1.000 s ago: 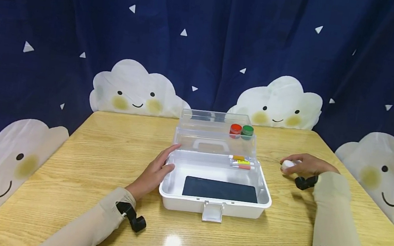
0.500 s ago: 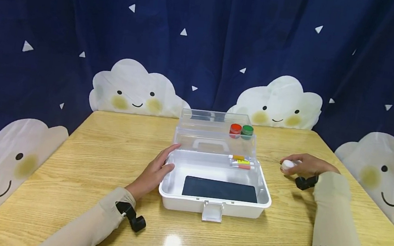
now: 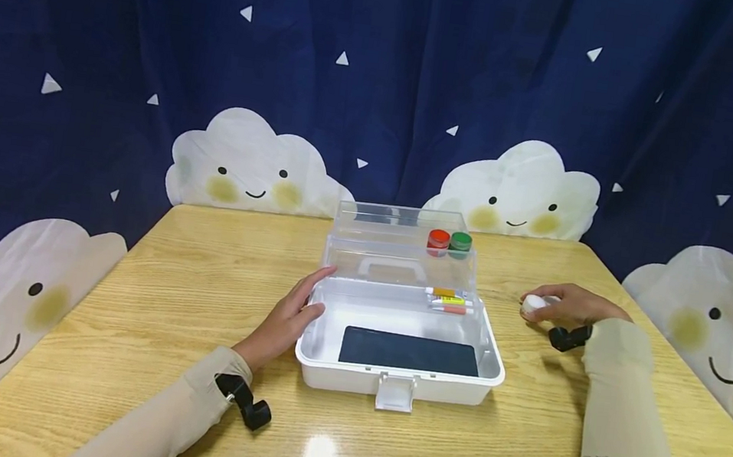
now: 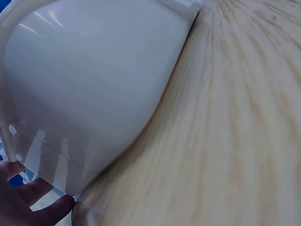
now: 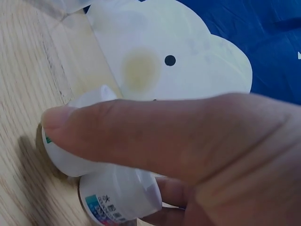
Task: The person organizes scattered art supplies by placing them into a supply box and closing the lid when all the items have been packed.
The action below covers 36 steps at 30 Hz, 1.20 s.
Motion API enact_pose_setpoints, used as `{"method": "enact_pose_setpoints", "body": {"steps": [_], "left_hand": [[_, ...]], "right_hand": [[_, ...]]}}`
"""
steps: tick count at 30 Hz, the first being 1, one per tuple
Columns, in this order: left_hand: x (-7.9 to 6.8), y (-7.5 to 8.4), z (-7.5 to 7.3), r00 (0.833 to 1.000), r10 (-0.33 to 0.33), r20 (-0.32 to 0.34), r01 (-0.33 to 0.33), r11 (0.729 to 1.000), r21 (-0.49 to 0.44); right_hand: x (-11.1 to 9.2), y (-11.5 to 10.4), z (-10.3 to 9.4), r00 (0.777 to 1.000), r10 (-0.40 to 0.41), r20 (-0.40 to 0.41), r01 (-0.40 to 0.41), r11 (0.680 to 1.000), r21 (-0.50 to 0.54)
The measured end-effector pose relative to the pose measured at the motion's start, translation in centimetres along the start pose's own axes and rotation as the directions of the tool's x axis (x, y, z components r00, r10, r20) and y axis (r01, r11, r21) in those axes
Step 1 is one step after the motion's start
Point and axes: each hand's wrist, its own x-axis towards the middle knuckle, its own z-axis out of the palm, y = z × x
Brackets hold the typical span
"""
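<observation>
My right hand (image 3: 572, 305) grips two white paint jars at the table's right side. In the right wrist view the thumb lies across the upper jar (image 5: 70, 153), and the lower jar (image 5: 115, 193) with a printed label touches it. The left hand (image 3: 287, 321) rests on the left rim of a white plastic storage box (image 3: 398, 384), fingers stretched toward its back corner. Its clear lid (image 3: 351, 261) is raised; a red paint jar (image 3: 438, 242) and a green paint jar (image 3: 460, 245) sit there. Orange, yellow and pink paint tubes (image 3: 450, 301) lie at the back right.
A flat dark rectangular thing (image 3: 410, 352) lies in the box's front part. The box latch (image 3: 396, 393) hangs down in front. Behind the wooden table (image 3: 215, 270) hangs a blue curtain (image 3: 387, 69) with clouds.
The white jar in my right hand has shifted very slightly. The left hand and the box have not moved.
</observation>
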Motion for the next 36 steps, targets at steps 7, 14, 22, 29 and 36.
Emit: {"method": "enact_pose_setpoints", "body": {"steps": [7, 14, 22, 29, 36], "left_hand": [[0.0, 0.0, 0.0, 1.000, -0.009, 0.000, 0.009, 1.000, -0.002], [0.0, 0.0, 0.0, 1.000, 0.002, -0.002, -0.002, 1.000, 0.005], [0.0, -0.1, 0.0, 1.000, 0.000, -0.007, 0.000, 1.000, 0.016], [0.1, -0.1, 0.0, 1.000, 0.021, -0.006, -0.021, 1.000, 0.015], [0.2, -1.2, 0.1, 1.000, 0.007, -0.014, -0.007, 1.000, 0.011]], "right_hand": [[0.1, -0.4, 0.0, 0.998, -0.050, -0.042, 0.048, 0.997, -0.054], [0.4, -1.0, -0.1, 0.984, -0.099, -0.148, 0.084, 0.991, -0.104], [0.3, -2.4, -0.3, 0.969, -0.105, -0.222, 0.094, 0.994, -0.059], [0.1, -3.6, -0.6, 0.947, -0.135, -0.292, 0.148, 0.989, 0.023], [0.8, -5.3, -0.8, 0.925, -0.143, -0.352, 0.175, 0.983, 0.061]]}}
